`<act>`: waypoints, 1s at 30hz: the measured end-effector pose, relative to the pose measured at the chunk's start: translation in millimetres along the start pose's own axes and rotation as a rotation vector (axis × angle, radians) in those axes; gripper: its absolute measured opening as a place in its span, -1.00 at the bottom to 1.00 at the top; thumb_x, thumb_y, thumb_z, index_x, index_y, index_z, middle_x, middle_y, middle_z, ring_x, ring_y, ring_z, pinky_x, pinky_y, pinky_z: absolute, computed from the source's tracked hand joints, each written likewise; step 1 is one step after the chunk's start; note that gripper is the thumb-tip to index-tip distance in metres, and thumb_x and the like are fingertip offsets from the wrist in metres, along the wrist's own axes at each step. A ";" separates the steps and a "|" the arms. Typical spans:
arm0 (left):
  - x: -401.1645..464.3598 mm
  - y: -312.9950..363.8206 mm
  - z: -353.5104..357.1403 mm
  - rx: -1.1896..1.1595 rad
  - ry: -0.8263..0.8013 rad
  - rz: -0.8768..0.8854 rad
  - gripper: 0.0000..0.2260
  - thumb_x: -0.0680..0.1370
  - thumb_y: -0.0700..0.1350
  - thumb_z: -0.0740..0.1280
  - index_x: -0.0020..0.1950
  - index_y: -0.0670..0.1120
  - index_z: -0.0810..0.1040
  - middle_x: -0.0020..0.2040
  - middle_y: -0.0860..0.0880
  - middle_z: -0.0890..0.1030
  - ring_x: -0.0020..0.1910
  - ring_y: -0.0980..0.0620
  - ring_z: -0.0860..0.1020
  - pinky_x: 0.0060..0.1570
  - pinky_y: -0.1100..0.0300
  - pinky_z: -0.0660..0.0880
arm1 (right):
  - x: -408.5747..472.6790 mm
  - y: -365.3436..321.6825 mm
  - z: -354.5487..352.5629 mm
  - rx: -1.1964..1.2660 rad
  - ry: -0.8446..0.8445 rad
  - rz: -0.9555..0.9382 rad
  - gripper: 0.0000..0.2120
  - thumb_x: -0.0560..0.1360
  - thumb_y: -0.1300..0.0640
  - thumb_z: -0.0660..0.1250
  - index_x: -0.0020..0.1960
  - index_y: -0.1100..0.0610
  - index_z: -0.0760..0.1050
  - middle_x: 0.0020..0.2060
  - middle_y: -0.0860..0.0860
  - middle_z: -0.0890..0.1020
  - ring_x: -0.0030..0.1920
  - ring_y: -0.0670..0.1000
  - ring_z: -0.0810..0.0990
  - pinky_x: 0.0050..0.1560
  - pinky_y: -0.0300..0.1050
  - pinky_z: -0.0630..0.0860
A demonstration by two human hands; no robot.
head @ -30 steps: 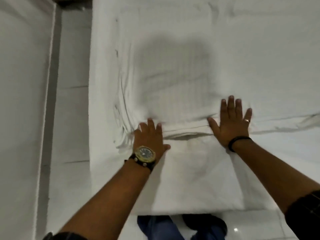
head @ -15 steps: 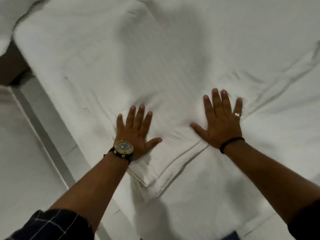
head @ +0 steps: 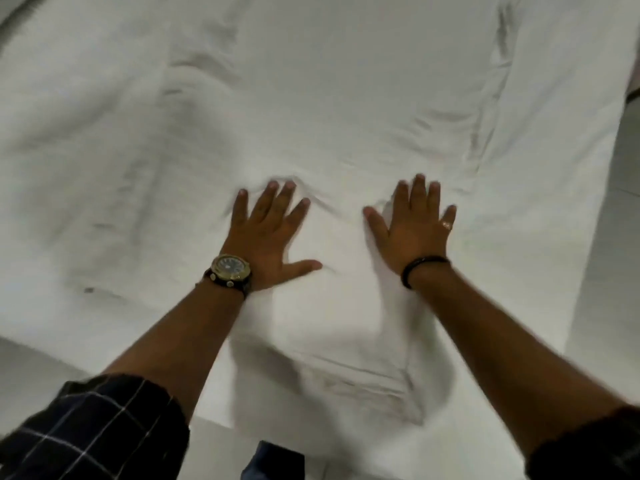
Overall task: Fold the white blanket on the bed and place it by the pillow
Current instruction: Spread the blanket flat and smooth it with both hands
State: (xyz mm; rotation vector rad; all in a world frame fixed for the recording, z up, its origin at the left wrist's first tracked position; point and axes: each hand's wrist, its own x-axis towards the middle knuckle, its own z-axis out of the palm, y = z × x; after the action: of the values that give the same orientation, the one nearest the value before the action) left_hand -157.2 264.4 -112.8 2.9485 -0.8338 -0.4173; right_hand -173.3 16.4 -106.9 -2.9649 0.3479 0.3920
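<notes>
The white blanket (head: pixel 339 306) lies flat on the bed (head: pixel 104 150), a folded layer reaching from under my palms down to the near edge, with creased edges near the bottom. My left hand (head: pixel 270 237), with a watch on the wrist, presses flat on the blanket, fingers spread. My right hand (head: pixel 412 230), with a ring and a black wristband, presses flat beside it, fingers spread. Neither hand grips any cloth. No pillow is in view.
The bed's white sheet fills most of the view, wrinkled at the upper right. The bed's right edge (head: pixel 588 237) drops to a pale floor (head: pixel 620 271). Pale floor (head: pixel 41 368) also shows at the lower left. My blue trouser leg (head: pixel 273 462) stands at the near edge.
The view has swung, so the bed now fills the frame. Both hands have slid forward over the blanket, staying flat, and sit closer together than before.
</notes>
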 end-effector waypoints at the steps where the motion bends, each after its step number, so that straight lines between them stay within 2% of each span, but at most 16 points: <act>1: -6.8 -7.2 -0.3 -0.006 0.014 0.003 -0.12 0.43 0.49 0.05 0.60 0.00 0.08 0.61 -0.13 -0.01 0.58 -0.16 -0.06 0.44 -0.33 -0.13 | -21.2 -22.7 5.0 0.049 0.003 -0.012 -0.24 0.54 -0.37 -0.08 0.56 0.09 0.07 0.57 0.14 0.02 0.56 0.20 -0.07 0.44 0.35 -0.09; 4: -30.3 -41.1 1.3 -0.011 0.023 -0.032 -0.16 0.45 0.48 0.01 0.60 0.04 0.01 0.62 -0.08 -0.07 0.58 -0.12 -0.11 0.46 -0.28 -0.16 | -82.0 -48.7 31.1 0.031 -0.002 -0.102 -0.24 0.51 -0.40 -0.03 0.55 0.05 0.13 0.56 0.16 0.08 0.55 0.23 0.03 0.44 0.35 -0.02; 6: -46.6 -61.5 4.4 -0.023 -0.022 -0.104 -0.10 0.42 0.51 0.01 0.61 0.04 -0.10 0.61 -0.07 -0.15 0.58 -0.12 -0.18 0.46 -0.26 -0.20 | -98.2 -33.2 43.2 -0.002 0.036 -0.009 -0.21 0.49 -0.40 -0.01 0.54 0.08 0.18 0.54 0.18 0.13 0.53 0.27 0.10 0.44 0.36 0.03; 8: -54.7 -67.8 5.1 -0.023 -0.096 -0.160 -0.04 0.39 0.54 0.00 0.60 0.02 -0.19 0.60 -0.09 -0.23 0.57 -0.14 -0.25 0.47 -0.24 -0.24 | -101.3 -21.9 47.4 -0.025 0.027 0.090 -0.18 0.48 -0.41 -0.03 0.55 0.11 0.14 0.55 0.20 0.10 0.53 0.27 0.07 0.46 0.34 -0.04; 11: -52.8 -59.3 -4.9 0.012 -0.224 -0.186 0.00 0.36 0.57 -0.06 0.56 0.01 -0.35 0.56 -0.08 -0.38 0.53 -0.12 -0.37 0.47 -0.21 -0.28 | -107.0 -44.8 38.7 0.080 -0.005 0.260 -0.16 0.48 -0.39 -0.10 0.55 0.16 0.13 0.54 0.24 0.08 0.53 0.30 0.04 0.43 0.41 -0.07; 14: -63.5 -61.1 -12.9 0.024 -0.311 -0.167 -0.01 0.36 0.57 -0.11 0.52 0.02 -0.44 0.52 -0.06 -0.46 0.49 -0.10 -0.45 0.48 -0.18 -0.28 | -122.5 -94.2 41.4 0.199 0.020 0.220 -0.20 0.49 -0.39 -0.07 0.53 0.13 0.18 0.53 0.25 0.12 0.52 0.32 0.06 0.40 0.45 -0.06; 16: -83.7 -65.5 -9.0 0.030 -0.345 -0.171 -0.03 0.36 0.57 -0.12 0.51 0.04 -0.46 0.51 -0.05 -0.49 0.48 -0.10 -0.47 0.48 -0.17 -0.29 | -138.0 -107.2 54.5 0.192 0.005 0.133 -0.21 0.50 -0.42 -0.08 0.56 0.05 0.09 0.56 0.18 0.04 0.55 0.27 -0.04 0.41 0.44 -0.15; 18: -99.4 -71.9 -3.6 0.033 -0.360 -0.205 -0.04 0.35 0.58 -0.13 0.49 0.07 -0.49 0.49 -0.02 -0.52 0.47 -0.10 -0.50 0.48 -0.16 -0.30 | -145.7 -99.5 65.0 0.173 0.050 0.142 -0.21 0.50 -0.44 -0.05 0.57 0.02 0.07 0.57 0.14 0.03 0.55 0.24 -0.06 0.41 0.44 -0.20; 21: -103.8 -80.0 -2.6 0.033 -0.375 -0.210 -0.05 0.34 0.59 -0.15 0.45 0.10 -0.55 0.47 -0.01 -0.56 0.44 -0.10 -0.53 0.47 -0.16 -0.33 | -155.1 -81.2 70.2 0.174 0.093 0.256 -0.19 0.49 -0.44 -0.01 0.57 0.02 0.06 0.57 0.14 0.01 0.55 0.23 -0.10 0.43 0.40 -0.23; 25: -96.4 -83.3 -4.9 0.037 -0.411 -0.176 -0.04 0.31 0.60 -0.16 0.42 0.10 -0.57 0.47 -0.03 -0.55 0.44 -0.13 -0.54 0.45 -0.18 -0.36 | -155.4 -80.7 67.5 0.164 0.063 0.342 -0.16 0.48 -0.46 -0.04 0.58 0.03 0.00 0.57 0.15 -0.02 0.55 0.22 -0.13 0.45 0.36 -0.24; 28: -87.2 -107.4 -7.7 0.071 -0.390 -0.117 -0.03 0.33 0.60 -0.13 0.50 0.09 -0.46 0.51 -0.01 -0.48 0.47 -0.10 -0.49 0.45 -0.17 -0.36 | -157.1 -80.8 66.9 0.151 0.044 0.456 -0.11 0.45 -0.50 -0.09 0.58 0.04 -0.09 0.57 0.17 -0.10 0.55 0.20 -0.20 0.43 0.31 -0.31; 30: -94.2 -140.6 -14.2 0.075 -0.330 -0.217 -0.02 0.33 0.60 -0.14 0.54 0.07 -0.38 0.54 0.00 -0.42 0.52 -0.10 -0.40 0.47 -0.18 -0.31 | -166.4 -75.4 65.7 0.156 0.025 0.637 -0.05 0.41 -0.54 -0.15 0.58 0.06 -0.15 0.56 0.21 -0.16 0.55 0.22 -0.21 0.42 0.34 -0.26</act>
State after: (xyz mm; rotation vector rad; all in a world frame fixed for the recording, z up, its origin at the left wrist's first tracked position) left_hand -159.2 433.1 -93.0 3.0984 -0.5611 -0.9243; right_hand -327.0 134.5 -117.4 -2.6412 1.2664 0.3632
